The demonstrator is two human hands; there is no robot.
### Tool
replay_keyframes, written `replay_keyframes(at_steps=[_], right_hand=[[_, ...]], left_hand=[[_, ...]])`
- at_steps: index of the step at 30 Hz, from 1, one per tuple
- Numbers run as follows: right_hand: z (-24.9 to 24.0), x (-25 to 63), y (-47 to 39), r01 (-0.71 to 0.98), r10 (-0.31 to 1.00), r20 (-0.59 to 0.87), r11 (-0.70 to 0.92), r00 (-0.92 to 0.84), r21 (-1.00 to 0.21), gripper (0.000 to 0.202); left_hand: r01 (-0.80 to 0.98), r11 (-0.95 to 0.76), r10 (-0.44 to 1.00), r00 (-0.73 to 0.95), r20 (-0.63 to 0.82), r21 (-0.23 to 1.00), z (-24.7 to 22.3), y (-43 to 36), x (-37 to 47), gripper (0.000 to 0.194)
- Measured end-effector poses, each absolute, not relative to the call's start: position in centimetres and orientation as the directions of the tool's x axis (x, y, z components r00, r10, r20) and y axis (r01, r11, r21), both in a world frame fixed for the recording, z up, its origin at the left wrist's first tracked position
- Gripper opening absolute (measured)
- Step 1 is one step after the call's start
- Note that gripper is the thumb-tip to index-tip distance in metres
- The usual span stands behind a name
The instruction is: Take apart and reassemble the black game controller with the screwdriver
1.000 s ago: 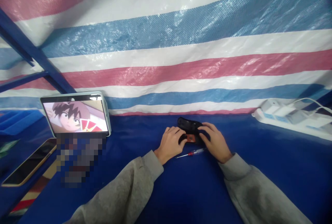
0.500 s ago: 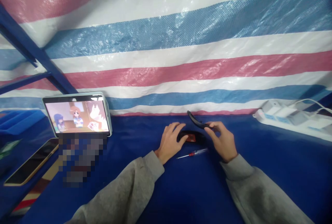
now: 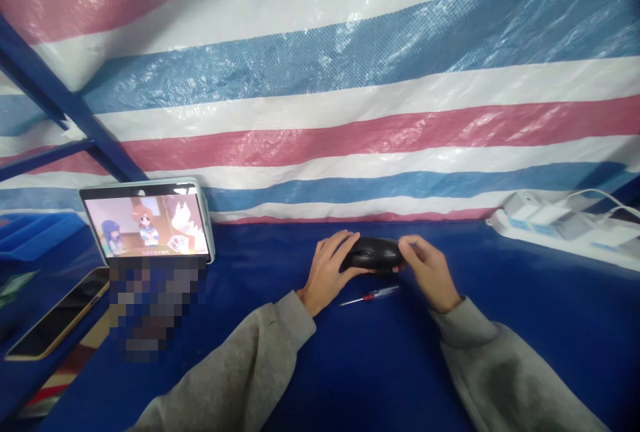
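Observation:
A black, rounded, mouse-like device (image 3: pixel 374 253) lies sideways between my hands on the blue table, its smooth black cover now over the top. My left hand (image 3: pixel 330 271) grips its left end, fingers behind and thumb along the near side. At the right end, my right hand (image 3: pixel 430 271) holds the device with its fingertips; the fingers beneath are partly hidden. A small screwdriver (image 3: pixel 371 296) with a clear and red handle rests just in front of the device, its tip pointing left. Neither hand touches it.
A tablet (image 3: pixel 147 222) showing a cartoon stands at the left, with a phone (image 3: pixel 60 315) and a blue tray (image 3: pixel 37 235) beyond it. A white power strip (image 3: pixel 565 232) with plugs and cables sits at the right. Striped sheeting (image 3: pixel 350 112) hangs behind the table.
The curved black cover, raised and tilted in my right hand before, has come down onto the black body. The orange-red part inside is now covered. My left hand has stayed around the left end.

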State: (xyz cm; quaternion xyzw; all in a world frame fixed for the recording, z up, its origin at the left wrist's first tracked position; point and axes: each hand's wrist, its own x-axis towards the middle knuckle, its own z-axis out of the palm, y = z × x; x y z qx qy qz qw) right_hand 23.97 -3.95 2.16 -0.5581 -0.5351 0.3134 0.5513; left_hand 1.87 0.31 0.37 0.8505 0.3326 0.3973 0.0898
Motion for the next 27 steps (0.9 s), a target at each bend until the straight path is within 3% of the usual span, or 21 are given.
replay_keyframes(at_steps=[4,8,11,17,20,27], right_hand=[[1.7,24.3,-4.1,0.501,0.884,0.408,0.253,0.229,-0.828,0.037],[1.0,25.0,-4.1,0.740,0.848,0.525,0.395,-0.066,-0.545,0.058],[0.8,25.4,-4.1,0.793,0.838,0.520,0.426,-0.165,-0.435,0.061],[0.9,25.6,-4.1,0.806,0.873,0.434,0.415,-0.222,-0.422,0.068],[1.2,25.4,-4.1,0.808,0.882,0.420,0.401,-0.214,-0.431,0.061],[1.5,25.4,-4.3,0.808,0.882,0.450,0.366,-0.143,-0.462,0.051]], left_hand=[[0.513,-0.738,0.670,0.474,0.572,0.439,0.1,0.5,1.9,0.064],[0.527,-0.715,0.697,0.497,0.516,0.458,-0.3,0.7,1.9,0.067],[0.524,-0.707,0.707,0.514,0.486,0.475,-0.2,0.7,1.9,0.068],[0.509,-0.679,0.725,0.577,0.376,0.530,0.1,0.9,1.8,0.067],[0.498,-0.666,0.728,0.596,0.338,0.556,0.1,1.0,1.7,0.068],[0.488,-0.595,0.755,0.612,0.236,0.639,0.5,1.3,1.9,0.091]])
